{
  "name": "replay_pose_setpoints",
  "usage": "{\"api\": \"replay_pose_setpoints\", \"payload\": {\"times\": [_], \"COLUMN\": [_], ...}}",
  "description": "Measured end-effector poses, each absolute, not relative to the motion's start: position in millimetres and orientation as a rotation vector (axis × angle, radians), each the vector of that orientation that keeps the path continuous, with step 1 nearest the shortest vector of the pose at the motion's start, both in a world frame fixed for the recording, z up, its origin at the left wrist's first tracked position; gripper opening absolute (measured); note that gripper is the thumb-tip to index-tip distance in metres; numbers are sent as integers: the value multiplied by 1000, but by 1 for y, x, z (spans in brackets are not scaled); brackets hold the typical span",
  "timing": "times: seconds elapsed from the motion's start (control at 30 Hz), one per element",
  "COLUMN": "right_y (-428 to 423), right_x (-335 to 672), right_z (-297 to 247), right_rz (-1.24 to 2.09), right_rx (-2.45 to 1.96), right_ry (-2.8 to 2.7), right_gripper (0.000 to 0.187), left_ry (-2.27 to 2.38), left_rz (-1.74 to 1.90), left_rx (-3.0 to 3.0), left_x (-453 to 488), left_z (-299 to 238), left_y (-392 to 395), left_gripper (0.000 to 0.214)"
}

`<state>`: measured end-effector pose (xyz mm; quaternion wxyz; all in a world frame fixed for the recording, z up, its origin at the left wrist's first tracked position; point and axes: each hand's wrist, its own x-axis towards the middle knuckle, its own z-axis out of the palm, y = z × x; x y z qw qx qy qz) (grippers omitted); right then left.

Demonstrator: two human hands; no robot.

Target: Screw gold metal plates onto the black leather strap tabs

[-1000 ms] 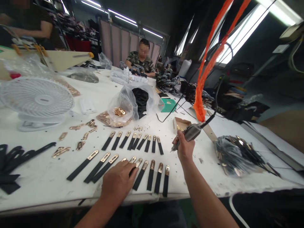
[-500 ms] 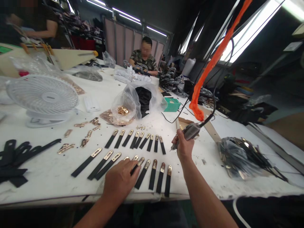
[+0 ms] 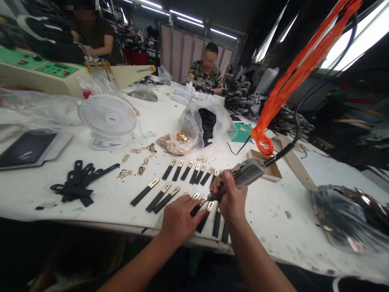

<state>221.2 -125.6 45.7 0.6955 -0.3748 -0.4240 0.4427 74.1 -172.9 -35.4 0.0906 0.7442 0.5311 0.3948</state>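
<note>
Gripping a grey corded driver (image 3: 247, 175), the right hand (image 3: 232, 198) is closed around its body and brings its bit to, or right beside, the metal tip (image 3: 203, 199) of a black strap (image 3: 195, 210); whether bit and metal touch is too small to tell. The left hand (image 3: 179, 217) has thumb and forefinger closed about that strap on the white table (image 3: 115, 202). The two hands are near each other but apart.

Taking that strap as the clock's centre, with twelve pointing away from the wearer, the near row (image 3: 166, 198) runs from nine-thirty round to four, partly hidden by both hands, and the far row (image 3: 182, 171) lies around twelve. Every strap whose end shows in these rows carries a gold fitting (how many are fully fastened, I cannot tell).

By that reading, fitting is well advanced for the laid-out straps, yet plenty seems left: a heap of black straps (image 3: 80, 183) without visible gold sits at nine-thirty, loose gold fittings (image 3: 124, 174) lie near ten, and a clear bag (image 3: 182, 138) near twelve holds more. An open cardboard box (image 3: 273, 173) stands at two.
</note>
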Motion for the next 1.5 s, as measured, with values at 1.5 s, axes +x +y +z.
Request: {"api": "replay_pose_setpoints", "payload": {"times": [1.5], "right_y": [-129], "right_x": [208], "right_z": [45], "right_rz": [1057], "right_rx": [-817], "right_ry": [-943], "right_gripper": [38], "left_ry": [1610], "left_rz": [1153], "left_rx": [2185], "left_x": [73], "left_z": [-35], "left_y": [-173], "left_gripper": [12]}}
